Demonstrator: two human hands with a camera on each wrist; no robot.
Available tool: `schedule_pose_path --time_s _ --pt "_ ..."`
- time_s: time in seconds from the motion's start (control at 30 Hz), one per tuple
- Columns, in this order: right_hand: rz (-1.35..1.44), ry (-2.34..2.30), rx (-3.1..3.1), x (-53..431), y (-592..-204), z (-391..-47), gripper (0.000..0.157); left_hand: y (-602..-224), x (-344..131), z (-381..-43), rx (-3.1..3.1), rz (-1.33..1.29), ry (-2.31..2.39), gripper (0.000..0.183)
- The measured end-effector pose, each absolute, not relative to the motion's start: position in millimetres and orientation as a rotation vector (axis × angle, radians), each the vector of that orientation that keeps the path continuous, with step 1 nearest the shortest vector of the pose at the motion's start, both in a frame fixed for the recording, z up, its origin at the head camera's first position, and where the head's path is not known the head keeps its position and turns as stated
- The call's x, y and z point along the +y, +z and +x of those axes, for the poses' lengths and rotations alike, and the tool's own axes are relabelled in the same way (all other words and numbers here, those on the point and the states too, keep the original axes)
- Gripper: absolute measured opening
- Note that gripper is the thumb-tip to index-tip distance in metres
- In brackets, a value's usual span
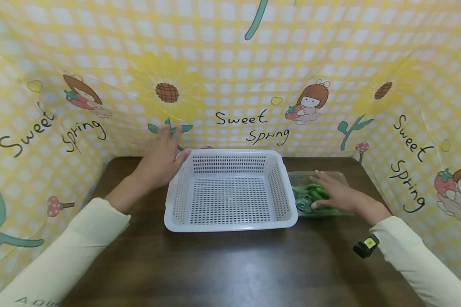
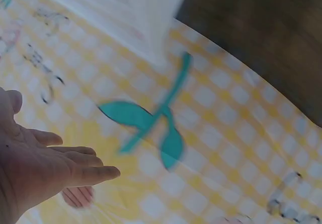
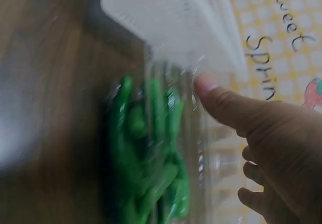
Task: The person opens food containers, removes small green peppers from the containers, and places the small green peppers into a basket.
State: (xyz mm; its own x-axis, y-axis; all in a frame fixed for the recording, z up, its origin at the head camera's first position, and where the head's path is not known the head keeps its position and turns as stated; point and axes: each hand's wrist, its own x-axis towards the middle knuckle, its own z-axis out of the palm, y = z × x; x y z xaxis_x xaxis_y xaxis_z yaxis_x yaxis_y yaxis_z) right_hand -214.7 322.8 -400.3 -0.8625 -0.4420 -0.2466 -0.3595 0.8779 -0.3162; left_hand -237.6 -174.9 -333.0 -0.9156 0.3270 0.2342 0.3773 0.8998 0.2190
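A white plastic basket (image 1: 230, 227) with slotted walls sits mid-table, nothing inside it. My left hand (image 1: 162, 154) is held at its back left corner, thumb overlapping the rim in the head view. In the left wrist view that hand (image 2: 45, 168) has its fingers spread and holds nothing. To the right of the basket lies a clear plastic container (image 1: 339, 175) with several long green peppers (image 1: 305, 197). My right hand (image 1: 336, 194) is over this container, fingers relaxed. In the right wrist view its thumb points toward the basket (image 3: 151, 17), beside the peppers (image 3: 128, 168).
The dark wooden table (image 1: 230, 268) carries both containers near its back edge. A yellow checked cloth (image 1: 234, 76) with flowers and lettering hangs behind and along both sides. A small black device (image 1: 366, 246) sits at the right wrist.
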Motion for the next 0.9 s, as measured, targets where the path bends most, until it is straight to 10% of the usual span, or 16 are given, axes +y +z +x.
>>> schedule_pose_path --time_s 0.57,0.9 --pt "-0.669 -0.273 2.877 371.6 -411.4 -189.9 0.058 -328.4 41.4 -207.5 -2.742 -1.092 -0.543 0.048" --pt "-0.683 -0.181 3.083 376.2 -426.5 -177.5 0.050 -358.6 162.2 -194.9 -3.078 -0.659 -1.231 0.034"
